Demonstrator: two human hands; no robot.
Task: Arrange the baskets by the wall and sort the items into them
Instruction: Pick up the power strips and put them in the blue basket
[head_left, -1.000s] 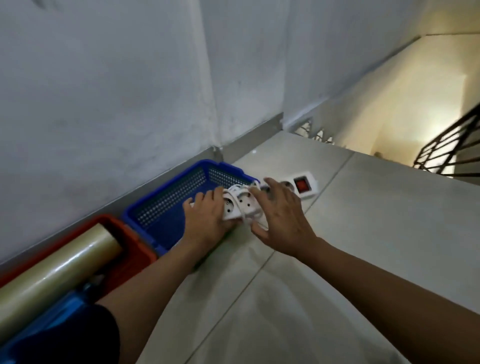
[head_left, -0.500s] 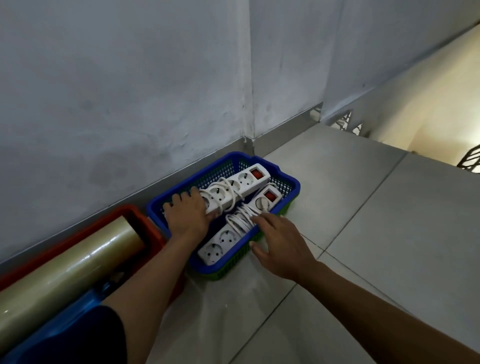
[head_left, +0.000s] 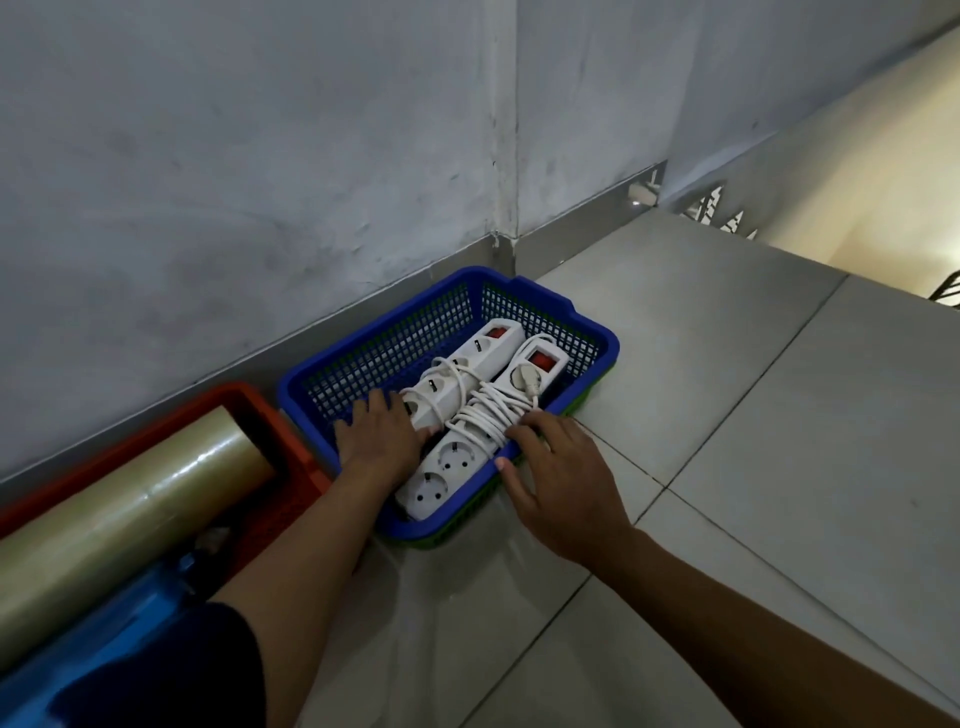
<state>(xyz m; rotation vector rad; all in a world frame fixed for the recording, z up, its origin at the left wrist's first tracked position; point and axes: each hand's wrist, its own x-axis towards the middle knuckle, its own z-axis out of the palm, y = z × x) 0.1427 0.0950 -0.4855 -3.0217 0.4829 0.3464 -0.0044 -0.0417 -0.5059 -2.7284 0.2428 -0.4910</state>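
A blue mesh basket (head_left: 597, 335) stands on the floor against the wall, nested on a green basket (head_left: 457, 538). Two white power strips with red switches lie inside, side by side. My left hand (head_left: 379, 441) covers and holds the near end of the left power strip (head_left: 485, 358). The right power strip (head_left: 449, 465) has its white cord (head_left: 488, 415) wound around its middle. My right hand (head_left: 556, 478) rests open on the basket's near right rim, fingertips touching that cord, thumb outside the rim.
An orange basket (head_left: 293, 447) stands left of the blue one by the wall, holding a large roll of clear film (head_left: 130, 504). A blue object (head_left: 104, 639) lies at the lower left. Grey floor tiles (head_left: 753, 467) stretch right towards a stair edge.
A second ago both hands held a power strip just outside the blue basket. Now both strips lie inside it, with my left hand still on one and my right at the rim.
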